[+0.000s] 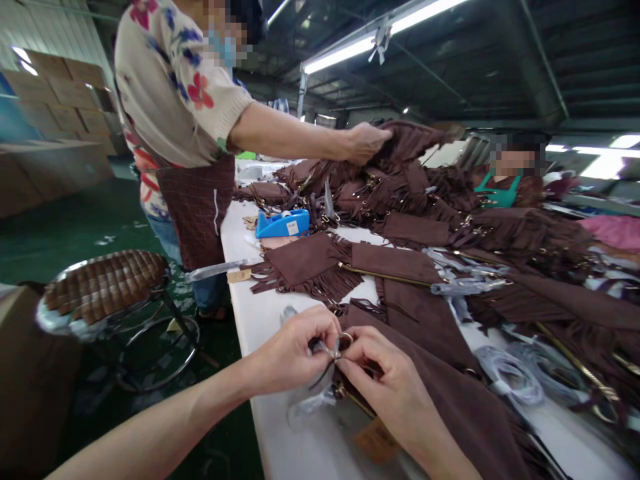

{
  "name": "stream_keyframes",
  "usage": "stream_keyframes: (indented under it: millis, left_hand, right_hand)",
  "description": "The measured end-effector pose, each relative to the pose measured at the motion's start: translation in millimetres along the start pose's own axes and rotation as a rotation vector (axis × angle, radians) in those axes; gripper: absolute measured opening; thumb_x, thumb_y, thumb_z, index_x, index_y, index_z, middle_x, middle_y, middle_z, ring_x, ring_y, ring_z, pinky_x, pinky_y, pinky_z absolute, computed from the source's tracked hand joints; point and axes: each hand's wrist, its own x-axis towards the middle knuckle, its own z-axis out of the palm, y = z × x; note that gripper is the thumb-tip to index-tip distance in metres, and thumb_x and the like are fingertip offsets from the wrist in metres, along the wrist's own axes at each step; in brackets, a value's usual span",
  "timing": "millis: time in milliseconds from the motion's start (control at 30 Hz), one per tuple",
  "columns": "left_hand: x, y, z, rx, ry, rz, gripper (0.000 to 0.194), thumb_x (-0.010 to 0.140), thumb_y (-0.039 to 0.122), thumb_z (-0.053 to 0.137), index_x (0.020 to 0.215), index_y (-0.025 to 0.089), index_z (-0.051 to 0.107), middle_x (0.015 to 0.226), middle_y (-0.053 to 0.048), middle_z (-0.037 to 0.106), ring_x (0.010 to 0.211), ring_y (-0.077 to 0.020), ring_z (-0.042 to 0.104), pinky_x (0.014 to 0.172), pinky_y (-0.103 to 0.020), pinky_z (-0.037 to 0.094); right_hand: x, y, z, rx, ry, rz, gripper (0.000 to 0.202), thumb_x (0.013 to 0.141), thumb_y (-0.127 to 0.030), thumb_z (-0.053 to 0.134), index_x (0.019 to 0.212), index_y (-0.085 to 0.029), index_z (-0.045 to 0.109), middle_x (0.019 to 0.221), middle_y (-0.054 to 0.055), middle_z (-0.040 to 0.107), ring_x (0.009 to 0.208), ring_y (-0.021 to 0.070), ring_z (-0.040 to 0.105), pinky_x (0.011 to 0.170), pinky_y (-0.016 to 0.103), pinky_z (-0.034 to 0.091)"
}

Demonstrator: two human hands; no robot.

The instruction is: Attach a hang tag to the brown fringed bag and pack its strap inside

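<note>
From my remote seat I see both hands nearly closed, fingertips meeting. My left hand point(305, 350) pinches clear plastic point(313, 405); my right hand point(385, 380) has thumb and forefinger closed at a small metal ring point(345, 339). Exactly how ring and plastic join there I can't tell.

From the hands, a brown bag point(430, 360) lies on the white table point(277, 430) toward three and four o'clock, and a tag point(377, 440) sits at five. Coiled plastic point(510, 373) is at three, the blue dispenser point(283, 225) at eleven, a stool point(105, 283) between nine and ten. At twelve, a co-worker's hand point(367, 142) holds up brown fabric point(410, 141).
</note>
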Motion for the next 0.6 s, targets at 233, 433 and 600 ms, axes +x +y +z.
stream_keyframes:
  millis: [233, 433, 600]
  left_hand:
    - [12.8, -6.7, 8.2, 0.056, -0.067, 0.111, 0.021, 0.082, 0.001, 0.05, 0.071, 0.018, 0.046, 0.094, -0.005, 0.055, 0.088, -0.0146, 0.052, 0.077, -0.025, 0.042]
    - [17.0, -9.6, 6.5, 0.159, -0.158, 0.182, 0.02, 0.082, -0.001, 0.046, 0.073, 0.017, 0.047, 0.097, -0.006, 0.055, 0.086, -0.0143, 0.052, 0.074, -0.023, 0.044]
    - [12.4, -15.7, 24.4, 0.619, 0.033, 0.314, 0.017, 0.09, 0.008, 0.045, 0.081, 0.017, 0.056, 0.095, -0.007, 0.057, 0.084, -0.0188, 0.052, 0.072, -0.028, 0.044]
  right_hand:
    - [-4.5, 24.5, 13.3, 0.027, 0.118, 0.128, 0.023, 0.084, -0.028, 0.051, 0.063, -0.023, 0.042, 0.057, -0.005, 0.048, 0.051, 0.0115, 0.046, 0.05, 0.022, 0.034]
    - [-1.0, 30.9, 6.0, 0.179, 0.061, 0.169, 0.026, 0.082, -0.033, 0.057, 0.062, -0.022, 0.044, 0.06, -0.004, 0.052, 0.056, 0.0126, 0.047, 0.053, 0.023, 0.037]
    - [0.5, 32.7, 2.3, 0.317, 0.191, 0.219, 0.032, 0.076, -0.041, 0.064, 0.059, -0.022, 0.045, 0.064, -0.001, 0.054, 0.06, 0.0141, 0.048, 0.055, 0.024, 0.039]
